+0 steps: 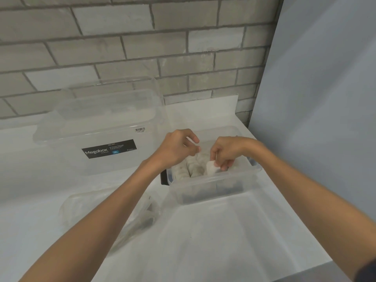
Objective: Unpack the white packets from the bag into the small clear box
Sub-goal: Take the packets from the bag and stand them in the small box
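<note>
Packet – small, white – pinched by R hand in box; L hand grip unclear

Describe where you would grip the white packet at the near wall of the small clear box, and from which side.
Pinch its top edge, coming from above. The white packet stands roughly upright inside, and the walls of the small clear box shut off its sides, so only the top is free. The right hand pinches it this way.
</note>
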